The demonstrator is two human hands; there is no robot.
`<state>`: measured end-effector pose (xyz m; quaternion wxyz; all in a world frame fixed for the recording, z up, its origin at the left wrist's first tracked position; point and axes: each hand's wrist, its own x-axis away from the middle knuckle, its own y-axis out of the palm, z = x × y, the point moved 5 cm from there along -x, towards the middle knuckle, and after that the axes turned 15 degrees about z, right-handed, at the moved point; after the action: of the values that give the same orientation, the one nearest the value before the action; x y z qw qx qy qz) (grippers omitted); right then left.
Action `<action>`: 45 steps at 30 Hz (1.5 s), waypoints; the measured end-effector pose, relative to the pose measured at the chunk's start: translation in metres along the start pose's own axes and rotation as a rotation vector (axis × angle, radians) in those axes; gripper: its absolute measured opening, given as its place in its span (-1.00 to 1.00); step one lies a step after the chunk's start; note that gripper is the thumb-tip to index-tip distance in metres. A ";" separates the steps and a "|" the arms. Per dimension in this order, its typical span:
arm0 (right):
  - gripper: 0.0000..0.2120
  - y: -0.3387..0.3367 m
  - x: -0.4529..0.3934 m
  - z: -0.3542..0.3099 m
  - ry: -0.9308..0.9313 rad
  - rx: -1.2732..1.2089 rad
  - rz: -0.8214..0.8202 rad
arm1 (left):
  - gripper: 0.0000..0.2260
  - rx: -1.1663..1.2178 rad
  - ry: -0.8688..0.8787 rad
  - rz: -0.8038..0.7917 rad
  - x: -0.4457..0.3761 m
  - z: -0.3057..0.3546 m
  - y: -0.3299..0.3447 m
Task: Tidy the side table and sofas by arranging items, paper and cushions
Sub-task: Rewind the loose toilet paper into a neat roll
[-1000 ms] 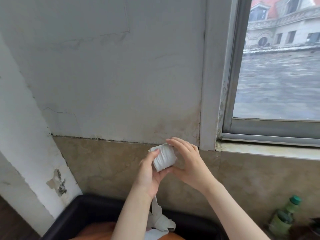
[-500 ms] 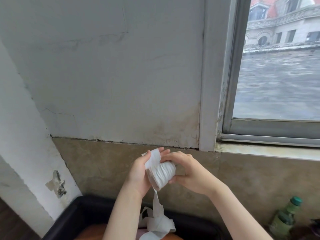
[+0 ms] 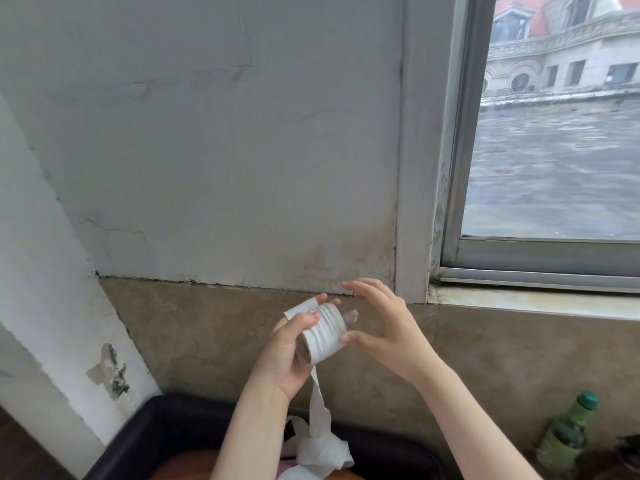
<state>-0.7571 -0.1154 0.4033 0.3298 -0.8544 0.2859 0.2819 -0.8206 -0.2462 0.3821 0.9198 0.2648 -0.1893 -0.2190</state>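
Two bare hands meet in front of a stained wall, working a small roll of white paper (image 3: 323,336). The left hand (image 3: 287,355) grips the roll, thumb curled over its near side and fingertips hooked over the top, where a short loose end of paper sticks up past them. The right hand (image 3: 384,332) is beside the roll with its fingers spread and only lightly bent; its thumb tip touches the roll's right edge, while the other fingers arch above it and hold nothing. The roll is held up in the air, tilted, with its brownish core end facing down and left. A long strip of paper (image 3: 317,407) hangs from the roll and falls into a crumpled heap (image 3: 317,452) at the bottom of the view.

That heap lies within a black rimmed tray or armrest (image 3: 145,427), which of the two I cannot tell, on or above something orange (image 3: 187,467) that is partly hidden by the left forearm.

At the lower right stands a green bottle (image 3: 568,434) with a green cap; its label is too blurred to read, and its contents cannot be made out. No legible writing shows anywhere. A window (image 3: 554,133) at the upper right looks out on water and a pale building with a red roof.
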 end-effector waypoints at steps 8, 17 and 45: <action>-0.39 0.018 0.013 -0.019 -0.311 0.205 0.079 | -0.68 0.111 -0.100 0.111 0.003 -0.007 0.005; -0.49 0.021 0.020 -0.025 -0.307 0.050 -0.012 | -0.57 0.062 -0.197 0.080 0.001 -0.003 0.004; -0.40 0.016 0.015 -0.013 0.219 -0.418 -0.315 | -0.42 -0.097 -0.164 0.067 0.006 -0.010 0.005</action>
<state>-0.7540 -0.1395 0.3947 0.1535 -0.9631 0.1190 0.1861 -0.8093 -0.2413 0.3785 0.9197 0.1947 -0.2621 -0.2181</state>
